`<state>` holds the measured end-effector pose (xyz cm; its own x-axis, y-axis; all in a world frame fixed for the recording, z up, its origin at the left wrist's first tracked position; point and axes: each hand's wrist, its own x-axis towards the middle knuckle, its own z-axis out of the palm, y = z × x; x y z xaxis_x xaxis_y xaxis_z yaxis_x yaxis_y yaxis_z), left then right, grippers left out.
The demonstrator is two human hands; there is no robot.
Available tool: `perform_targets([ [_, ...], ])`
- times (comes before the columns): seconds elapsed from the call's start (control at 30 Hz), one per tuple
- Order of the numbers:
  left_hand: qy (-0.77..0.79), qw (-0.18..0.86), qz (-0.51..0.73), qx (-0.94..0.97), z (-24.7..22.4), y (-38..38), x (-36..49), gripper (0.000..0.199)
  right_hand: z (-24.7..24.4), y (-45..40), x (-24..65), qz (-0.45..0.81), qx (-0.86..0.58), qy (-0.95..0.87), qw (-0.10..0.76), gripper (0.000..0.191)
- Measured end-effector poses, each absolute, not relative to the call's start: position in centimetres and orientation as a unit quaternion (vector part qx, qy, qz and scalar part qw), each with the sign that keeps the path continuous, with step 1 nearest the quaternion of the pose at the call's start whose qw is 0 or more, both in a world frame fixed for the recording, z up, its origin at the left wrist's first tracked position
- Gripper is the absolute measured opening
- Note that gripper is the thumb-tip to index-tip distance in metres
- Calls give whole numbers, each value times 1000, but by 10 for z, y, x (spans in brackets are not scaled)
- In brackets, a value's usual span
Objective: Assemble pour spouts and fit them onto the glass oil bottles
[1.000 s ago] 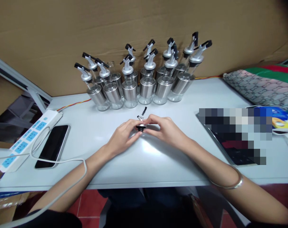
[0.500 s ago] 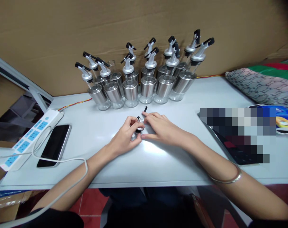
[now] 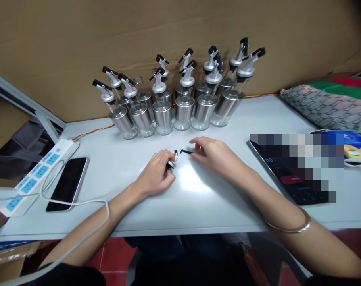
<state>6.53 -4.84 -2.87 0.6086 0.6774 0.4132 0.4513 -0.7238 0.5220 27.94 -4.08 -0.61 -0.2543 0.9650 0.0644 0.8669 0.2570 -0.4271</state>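
Observation:
My left hand point(image 3: 154, 174) is closed round a small silver bottle pourer point(image 3: 176, 155), low over the middle of the table. The pourer's narrow spout points right past the fingers; most of its body is hidden by them. A short gap to the right, my right hand point(image 3: 212, 154) pinches one end of a thin black lever point(image 3: 185, 151). The lever's hooked end points left toward the spout, apart from it. Beyond both hands stand several glass bottles with steel sleeves point(image 3: 163, 114), most topped with silver pourers point(image 3: 187, 81) that carry black levers.
On the left lie a phone point(image 3: 68, 184) and a white power strip point(image 3: 40, 171) with a white cable point(image 3: 88, 201) crossing toward my left forearm. To the right are a dark tablet point(image 3: 283, 174), partly pixelated, and a patterned cloth point(image 3: 326, 105). Cardboard point(image 3: 180, 24) backs the table.
My right hand has drawn away to the right from the pourer, and the black lever has swung lower, now in its fingers. My left hand has turned the pourer so its spout points right.

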Motion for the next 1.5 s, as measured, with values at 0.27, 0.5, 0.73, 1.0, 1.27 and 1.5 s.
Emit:
perform_targets([
  [0.27,290,187,358,868,-35,-51,63,65,-2,-46,270,162,-616,-757,146,12],
  [0.5,308,220,372,848,-35,-47,65,90,-3,-48,265,371,-547,-643,387,11],
  [0.73,319,220,367,846,-34,-47,65,92,-7,-53,258,444,-485,-610,442,17],
  [1.0,310,200,374,851,-35,-47,65,90,-5,-54,256,457,-463,-629,425,16],
  [1.27,307,165,357,867,-27,-48,66,75,-6,-54,257,448,-457,-651,408,14],
  [1.5,310,155,364,865,-27,-48,66,64,-4,-56,256,456,-459,-650,398,12],
])
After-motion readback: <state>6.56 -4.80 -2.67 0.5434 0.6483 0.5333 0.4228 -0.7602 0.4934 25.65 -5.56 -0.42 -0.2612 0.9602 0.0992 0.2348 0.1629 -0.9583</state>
